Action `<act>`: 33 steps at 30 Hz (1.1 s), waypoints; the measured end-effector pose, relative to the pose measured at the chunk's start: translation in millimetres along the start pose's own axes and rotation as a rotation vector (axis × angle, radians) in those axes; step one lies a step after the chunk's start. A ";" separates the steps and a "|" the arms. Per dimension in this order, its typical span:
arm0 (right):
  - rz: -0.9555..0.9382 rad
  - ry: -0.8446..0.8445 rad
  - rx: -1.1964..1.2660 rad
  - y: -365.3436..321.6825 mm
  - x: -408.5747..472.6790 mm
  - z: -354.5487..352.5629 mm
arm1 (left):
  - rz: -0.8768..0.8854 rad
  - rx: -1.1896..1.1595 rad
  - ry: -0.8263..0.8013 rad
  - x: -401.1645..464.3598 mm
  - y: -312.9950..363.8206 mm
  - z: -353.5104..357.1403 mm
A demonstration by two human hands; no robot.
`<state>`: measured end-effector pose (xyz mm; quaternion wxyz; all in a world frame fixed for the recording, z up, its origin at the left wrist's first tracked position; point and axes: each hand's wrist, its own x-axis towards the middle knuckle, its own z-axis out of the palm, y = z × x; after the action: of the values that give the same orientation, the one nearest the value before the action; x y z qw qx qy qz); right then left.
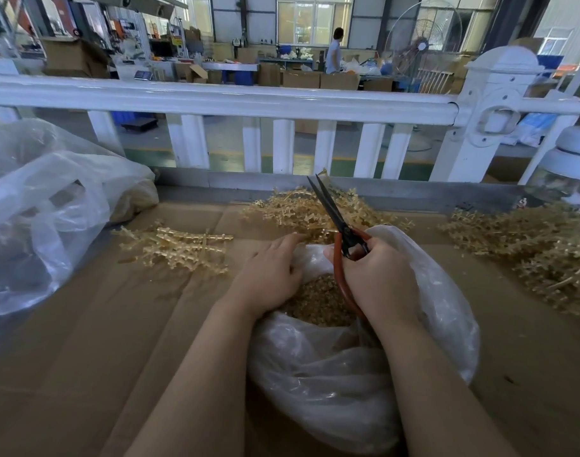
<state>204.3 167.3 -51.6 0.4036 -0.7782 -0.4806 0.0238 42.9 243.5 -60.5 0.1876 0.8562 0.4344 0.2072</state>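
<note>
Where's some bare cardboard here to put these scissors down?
Bare cardboard lies near-left, between the small sprue pile, the big clear bag and the left forearm. A smaller patch sits near-right, between the open bag of cut pieces and the right heap. The far edge under the scissors is crowded by the middle sprue pile.

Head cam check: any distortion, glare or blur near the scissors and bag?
Head view: wide-angle lens bows the white railing; scissors, right hand and left hand are sharp; soft glare on the plastic bag; far windows blow out; corners look slightly smeared.
</note>
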 end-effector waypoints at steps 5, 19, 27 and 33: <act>0.027 -0.004 -0.008 -1.5 0.8 2.0 | -0.012 -0.042 0.001 -0.6 0.3 0.1; 0.035 0.009 0.011 -3.0 0.2 4.2 | 0.034 0.125 -0.152 5.9 6.1 0.5; 0.015 0.029 0.016 0.5 1.0 7.4 | 0.044 0.137 -0.176 6.9 9.3 -0.1; 0.019 0.011 0.025 2.4 1.2 7.6 | 0.060 0.164 -0.190 7.0 11.1 -0.1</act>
<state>203.5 172.4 -57.9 0.4157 -0.7777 -0.4706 0.0293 54.0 243.1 -53.5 0.1509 0.8970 0.4046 0.0944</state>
